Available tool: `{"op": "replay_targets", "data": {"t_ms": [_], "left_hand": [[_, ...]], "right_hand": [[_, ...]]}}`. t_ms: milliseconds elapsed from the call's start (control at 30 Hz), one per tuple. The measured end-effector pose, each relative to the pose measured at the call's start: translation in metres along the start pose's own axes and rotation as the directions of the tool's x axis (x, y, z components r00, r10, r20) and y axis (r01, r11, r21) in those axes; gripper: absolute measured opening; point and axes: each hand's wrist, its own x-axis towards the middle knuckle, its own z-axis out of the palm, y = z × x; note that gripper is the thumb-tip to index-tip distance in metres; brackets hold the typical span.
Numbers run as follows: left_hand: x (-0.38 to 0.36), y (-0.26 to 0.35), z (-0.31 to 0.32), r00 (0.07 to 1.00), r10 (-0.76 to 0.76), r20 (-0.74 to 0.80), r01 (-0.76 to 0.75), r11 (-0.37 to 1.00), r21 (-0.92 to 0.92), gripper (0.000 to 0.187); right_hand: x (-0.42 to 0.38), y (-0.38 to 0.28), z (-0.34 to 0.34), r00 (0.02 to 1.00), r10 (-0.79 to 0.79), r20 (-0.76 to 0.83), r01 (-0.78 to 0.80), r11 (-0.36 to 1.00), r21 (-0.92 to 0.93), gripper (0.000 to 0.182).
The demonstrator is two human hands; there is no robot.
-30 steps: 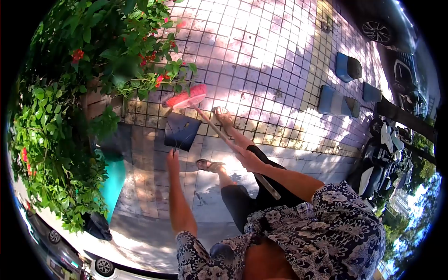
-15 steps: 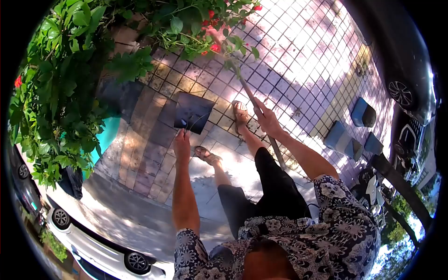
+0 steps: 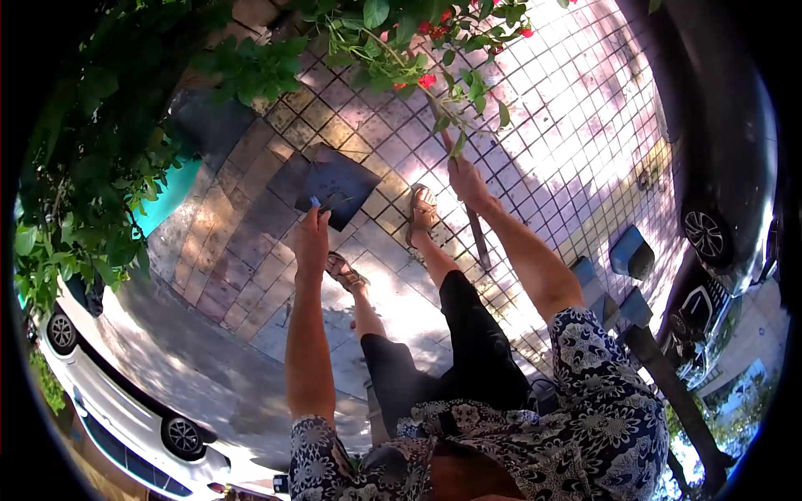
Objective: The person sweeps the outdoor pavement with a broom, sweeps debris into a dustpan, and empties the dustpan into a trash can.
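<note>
In the head view my right hand (image 3: 469, 184) is wrapped round a long, thin wooden pole (image 3: 478, 238). The pole slants past my right foot, and its far end goes up among leaves and red flowers, where it is hidden. My left hand (image 3: 312, 242) is closed, with thumb and fingertips together. A small bluish and dark tip shows at those fingertips, but what they hold cannot be made out. Just beyond it is a dark square panel (image 3: 338, 188), low over the paving, with thin twig-like bits showing on it.
Leafy branches with red flowers (image 3: 426, 81) hang at the top, and a dense bush fills the left. My sandalled feet stand on tiles. Blue-grey blocks (image 3: 632, 253) and a dark car (image 3: 710, 230) are on the right. A white car (image 3: 125, 409) stands lower left.
The view has shifted, with the flowers lower and further right. My right hand and the pole sit slightly further left in view. My left hand has moved a little up and left.
</note>
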Motion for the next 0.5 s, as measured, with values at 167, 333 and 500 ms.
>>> {"op": "replay_targets", "data": {"t_ms": [167, 333, 500], "left_hand": [[0.004, 0.002, 0.001, 0.984, -0.150, 0.097, 0.147, 0.988, 0.041, 0.043], [-0.003, -0.016, 0.005, 0.988, -0.119, 0.096, 0.117, 0.993, 0.032, 0.043], [-0.009, -0.022, 0.009, 0.972, -0.186, 0.143, 0.170, 0.979, 0.117, 0.043]], "right_hand": [[-0.215, -0.008, -0.004, 0.933, 0.052, 0.357, -0.160, 0.947, 0.279, 0.053], [-0.302, -0.024, -0.035, 0.734, 0.183, 0.654, -0.570, 0.689, 0.447, 0.052], [-0.290, -0.047, -0.077, 0.787, 0.277, 0.551, -0.549, 0.721, 0.423, 0.050]]}}
